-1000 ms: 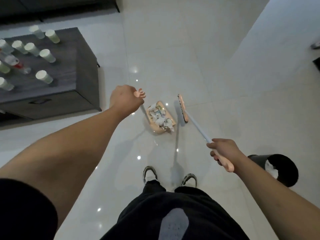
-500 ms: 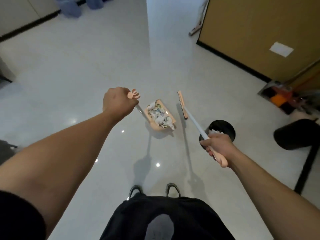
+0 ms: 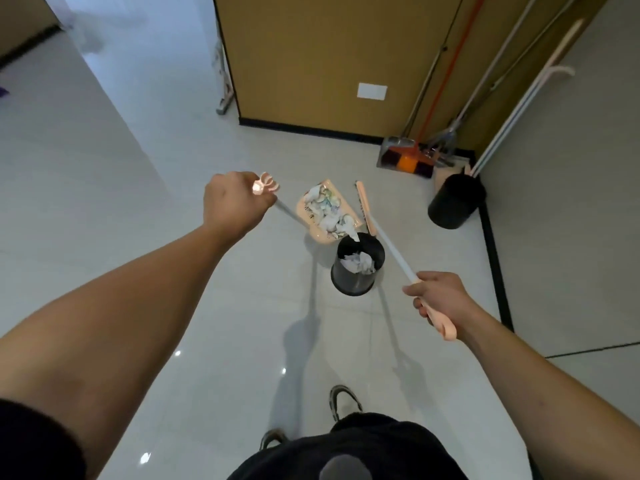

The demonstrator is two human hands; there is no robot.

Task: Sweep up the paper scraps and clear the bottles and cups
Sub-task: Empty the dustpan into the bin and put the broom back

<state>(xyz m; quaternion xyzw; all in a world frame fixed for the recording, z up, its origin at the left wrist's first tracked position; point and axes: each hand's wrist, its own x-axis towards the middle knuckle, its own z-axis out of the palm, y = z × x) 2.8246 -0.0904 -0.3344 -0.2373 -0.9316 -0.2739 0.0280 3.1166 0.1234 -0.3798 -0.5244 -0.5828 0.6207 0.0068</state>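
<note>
a person stands on a pale tiled floor [image 3: 104,209] facing a tan wall panel [image 3: 329,57], both arms out, with only the forearms, dark trousers and the toes of two shoes in sight; the left arm fills much of the lower left and its dark sleeve is cut off at the edge. in the far right corner a second black bin [image 3: 455,202] stands by a cluster of leaning mops and brooms [image 3: 415,157], their upper ends running out of view and their heads hard to tell apart. the left hand [image 3: 233,202] is clenched around the pink top of a long pale handle, fingers hidden under the fist, and that handle runs down to a peach dustpan [image 3: 327,211] heaped with crumpled paper scraps [image 3: 329,209]. the pan's near lip hangs just over the far rim of a small black bin [image 3: 356,268], one scrap [image 3: 353,235] hanging over the rim; white crumpled paper already lies inside. the right hand [image 3: 441,299] is closed around the pink grip of a broom [image 3: 391,251], whose pale shaft crosses the bin's right rim, its narrow peach head just beside the dustpan. whether the dustpan touches the bin cannot be told. no bottles or cups appear in this view.
</note>
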